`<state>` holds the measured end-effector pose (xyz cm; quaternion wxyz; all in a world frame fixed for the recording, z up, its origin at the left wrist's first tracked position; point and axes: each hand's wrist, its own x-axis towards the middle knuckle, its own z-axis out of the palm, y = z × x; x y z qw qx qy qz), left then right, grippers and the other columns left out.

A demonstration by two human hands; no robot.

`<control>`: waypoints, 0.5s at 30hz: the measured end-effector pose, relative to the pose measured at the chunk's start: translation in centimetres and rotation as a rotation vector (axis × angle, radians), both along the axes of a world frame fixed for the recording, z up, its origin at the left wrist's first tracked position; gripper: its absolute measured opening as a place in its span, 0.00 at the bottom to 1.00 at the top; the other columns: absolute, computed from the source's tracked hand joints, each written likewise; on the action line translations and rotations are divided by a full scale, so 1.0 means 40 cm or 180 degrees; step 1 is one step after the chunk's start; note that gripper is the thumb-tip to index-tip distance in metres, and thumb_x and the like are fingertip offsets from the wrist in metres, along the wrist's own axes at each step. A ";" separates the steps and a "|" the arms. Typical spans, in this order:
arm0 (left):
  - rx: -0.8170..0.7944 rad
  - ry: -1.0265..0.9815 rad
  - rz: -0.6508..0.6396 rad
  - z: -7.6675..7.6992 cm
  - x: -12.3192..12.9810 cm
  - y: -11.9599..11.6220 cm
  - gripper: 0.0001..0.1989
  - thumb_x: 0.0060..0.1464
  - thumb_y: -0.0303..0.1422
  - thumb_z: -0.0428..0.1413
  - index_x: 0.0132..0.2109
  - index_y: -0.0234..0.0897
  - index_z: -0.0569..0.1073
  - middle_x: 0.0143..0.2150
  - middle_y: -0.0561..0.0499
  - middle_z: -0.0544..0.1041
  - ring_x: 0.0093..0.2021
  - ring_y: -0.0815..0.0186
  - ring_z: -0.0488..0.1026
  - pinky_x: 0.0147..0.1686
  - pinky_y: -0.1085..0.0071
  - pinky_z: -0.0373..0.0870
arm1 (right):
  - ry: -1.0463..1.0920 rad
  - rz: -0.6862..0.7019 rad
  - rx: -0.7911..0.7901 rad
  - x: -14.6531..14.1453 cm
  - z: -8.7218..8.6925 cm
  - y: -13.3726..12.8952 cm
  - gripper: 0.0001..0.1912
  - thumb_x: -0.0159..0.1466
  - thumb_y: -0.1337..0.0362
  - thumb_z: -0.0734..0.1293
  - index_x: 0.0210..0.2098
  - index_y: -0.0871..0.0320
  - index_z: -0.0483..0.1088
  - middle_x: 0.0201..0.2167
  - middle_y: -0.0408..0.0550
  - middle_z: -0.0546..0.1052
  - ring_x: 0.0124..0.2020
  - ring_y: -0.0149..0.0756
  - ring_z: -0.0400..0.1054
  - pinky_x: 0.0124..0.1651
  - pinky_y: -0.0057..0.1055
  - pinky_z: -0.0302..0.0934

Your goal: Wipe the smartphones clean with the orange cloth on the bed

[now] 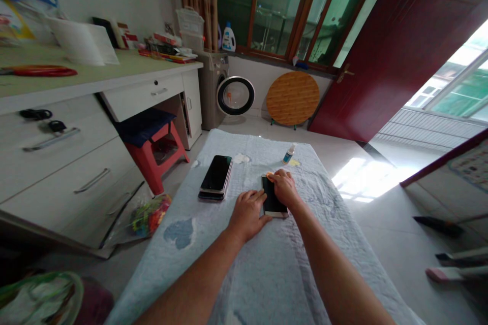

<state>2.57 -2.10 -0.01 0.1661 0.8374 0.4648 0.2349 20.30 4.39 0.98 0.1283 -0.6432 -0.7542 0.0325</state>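
A phone with a dark screen (pixel 273 202) lies flat on the pale blue cloth (pixel 263 269). Against its left edge rests my left hand (pixel 247 213), fingers stretched and flat. My right hand (pixel 285 186) is over the phone's upper right part, its fingers pressed together on a small orange piece (pixel 270 176) at the top edge. To the left lies a stack of phones (pixel 217 173), the top one with its black screen up. A small spray bottle (pixel 288 154) with a white top stands beyond my right hand.
A counter with drawers (pixel 152 73) runs along the left, with a red stool (pixel 162 155) beside it. Behind the cloth are a washing machine with its door open (pixel 235 95) and a round wooden tabletop (pixel 293 98). A bin (pixel 78 297) is at lower left.
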 end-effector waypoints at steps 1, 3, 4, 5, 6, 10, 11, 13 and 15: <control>-0.0004 0.0002 0.0002 0.001 0.000 0.000 0.28 0.52 0.43 0.61 0.58 0.39 0.68 0.62 0.46 0.69 0.60 0.52 0.63 0.60 0.54 0.57 | 0.0020 0.0052 -0.0018 -0.007 0.003 -0.003 0.19 0.68 0.67 0.56 0.51 0.49 0.74 0.45 0.51 0.71 0.44 0.39 0.59 0.47 0.33 0.51; -0.0023 -0.0011 -0.0006 0.003 0.000 -0.001 0.28 0.52 0.43 0.61 0.58 0.40 0.68 0.62 0.46 0.69 0.60 0.52 0.63 0.60 0.54 0.57 | 0.0027 0.0141 -0.0056 -0.017 0.009 -0.016 0.19 0.68 0.68 0.57 0.50 0.50 0.74 0.45 0.50 0.71 0.43 0.38 0.59 0.47 0.32 0.51; -0.0036 -0.0032 -0.0016 0.003 -0.001 -0.001 0.29 0.52 0.44 0.61 0.59 0.41 0.67 0.62 0.46 0.69 0.60 0.52 0.63 0.60 0.54 0.57 | 0.0036 0.0180 -0.0067 -0.020 0.012 -0.025 0.18 0.68 0.68 0.57 0.50 0.50 0.74 0.45 0.50 0.71 0.43 0.38 0.60 0.48 0.32 0.51; -0.0046 -0.0062 -0.0021 0.004 -0.001 -0.002 0.30 0.52 0.44 0.61 0.60 0.40 0.66 0.62 0.45 0.69 0.60 0.53 0.64 0.61 0.55 0.57 | 0.0063 0.0223 -0.0068 -0.022 0.015 -0.037 0.18 0.68 0.68 0.58 0.50 0.50 0.74 0.45 0.50 0.71 0.43 0.37 0.60 0.48 0.32 0.51; -0.0051 -0.0096 -0.0022 0.003 -0.001 -0.002 0.32 0.52 0.44 0.61 0.61 0.40 0.64 0.62 0.44 0.68 0.60 0.53 0.63 0.61 0.55 0.57 | 0.0114 0.0271 -0.0066 -0.023 0.018 -0.052 0.18 0.68 0.68 0.58 0.50 0.49 0.75 0.44 0.49 0.71 0.43 0.37 0.60 0.48 0.32 0.51; -0.0040 -0.0146 0.0023 -0.005 -0.001 -0.002 0.35 0.53 0.41 0.60 0.64 0.38 0.59 0.65 0.42 0.64 0.64 0.55 0.60 0.63 0.55 0.54 | 0.0368 0.0624 -0.0124 -0.020 0.031 -0.130 0.18 0.67 0.69 0.58 0.48 0.49 0.76 0.41 0.48 0.71 0.42 0.36 0.60 0.48 0.32 0.52; -0.0042 -0.0125 0.0039 -0.008 -0.001 -0.002 0.34 0.54 0.41 0.59 0.64 0.38 0.59 0.65 0.42 0.64 0.64 0.54 0.60 0.63 0.55 0.54 | 0.0424 0.0723 -0.0145 -0.017 0.034 -0.152 0.18 0.67 0.70 0.58 0.48 0.49 0.76 0.41 0.48 0.71 0.42 0.36 0.60 0.48 0.32 0.52; -0.0051 -0.0071 0.0052 -0.012 0.000 0.000 0.31 0.54 0.43 0.58 0.62 0.38 0.63 0.65 0.41 0.64 0.64 0.53 0.60 0.62 0.54 0.54 | 0.0543 0.0900 -0.0181 -0.011 0.039 -0.193 0.18 0.66 0.71 0.59 0.48 0.50 0.76 0.41 0.48 0.71 0.41 0.36 0.61 0.47 0.32 0.53; -0.0033 -0.0046 0.0027 -0.014 0.002 0.001 0.28 0.56 0.45 0.57 0.60 0.38 0.66 0.64 0.41 0.66 0.63 0.53 0.62 0.62 0.54 0.55 | 0.0630 0.1042 -0.0259 -0.005 0.041 -0.224 0.18 0.65 0.71 0.59 0.46 0.51 0.76 0.41 0.48 0.72 0.41 0.35 0.61 0.47 0.32 0.54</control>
